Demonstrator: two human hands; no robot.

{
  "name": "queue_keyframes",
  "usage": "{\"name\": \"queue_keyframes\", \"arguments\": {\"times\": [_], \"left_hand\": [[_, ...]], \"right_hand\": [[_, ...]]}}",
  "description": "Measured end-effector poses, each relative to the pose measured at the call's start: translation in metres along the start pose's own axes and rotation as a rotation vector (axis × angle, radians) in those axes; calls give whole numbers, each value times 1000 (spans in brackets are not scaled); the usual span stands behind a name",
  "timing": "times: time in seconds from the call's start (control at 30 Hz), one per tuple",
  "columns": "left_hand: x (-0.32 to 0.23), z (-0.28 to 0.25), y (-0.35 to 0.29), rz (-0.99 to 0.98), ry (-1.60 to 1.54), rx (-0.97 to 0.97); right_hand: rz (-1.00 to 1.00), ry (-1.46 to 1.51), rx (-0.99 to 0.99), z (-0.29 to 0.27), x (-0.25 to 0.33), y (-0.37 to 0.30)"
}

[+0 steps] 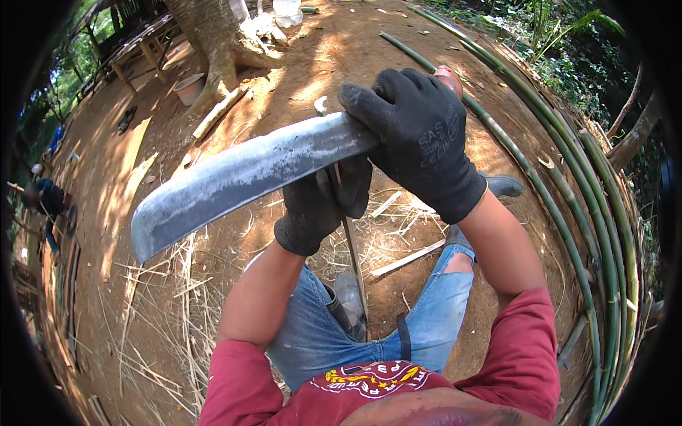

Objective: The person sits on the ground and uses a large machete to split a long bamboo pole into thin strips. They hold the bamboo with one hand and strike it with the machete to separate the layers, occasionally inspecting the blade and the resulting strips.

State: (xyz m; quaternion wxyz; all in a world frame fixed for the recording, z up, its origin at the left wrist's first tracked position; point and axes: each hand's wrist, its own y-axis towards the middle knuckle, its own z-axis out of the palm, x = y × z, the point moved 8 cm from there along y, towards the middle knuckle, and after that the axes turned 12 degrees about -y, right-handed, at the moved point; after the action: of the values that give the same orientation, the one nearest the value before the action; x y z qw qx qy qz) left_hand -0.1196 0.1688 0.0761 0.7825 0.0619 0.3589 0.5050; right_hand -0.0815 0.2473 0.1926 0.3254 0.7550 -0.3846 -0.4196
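My right hand (419,135), in a black glove, is closed round a machete (241,177) near the base of its blade. The wide grey blade points left and slightly down across the view, and the reddish end of its handle shows beyond my fingers. Below and partly behind the blade, my left hand (316,209), also gloved in black, is closed on a thin bamboo strip (353,255). That strip runs down between my legs toward my boot (348,298), and a pale tip (321,105) shows above the blade. Whether blade and strip touch, I cannot tell.
Long green bamboo poles (568,153) lie along the right side. Bamboo shavings (188,291) litter the brown dirt around my legs. A tree trunk (206,35) stands at the far left, with a bucket (190,89) beside it. Another person (46,195) is at the left edge.
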Motion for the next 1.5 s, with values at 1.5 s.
{"name": "queue_keyframes", "arguments": {"times": [1.5], "left_hand": [[17,36,5,-160,-145,221]], "right_hand": [[580,366,326,25,-103,-58]]}}
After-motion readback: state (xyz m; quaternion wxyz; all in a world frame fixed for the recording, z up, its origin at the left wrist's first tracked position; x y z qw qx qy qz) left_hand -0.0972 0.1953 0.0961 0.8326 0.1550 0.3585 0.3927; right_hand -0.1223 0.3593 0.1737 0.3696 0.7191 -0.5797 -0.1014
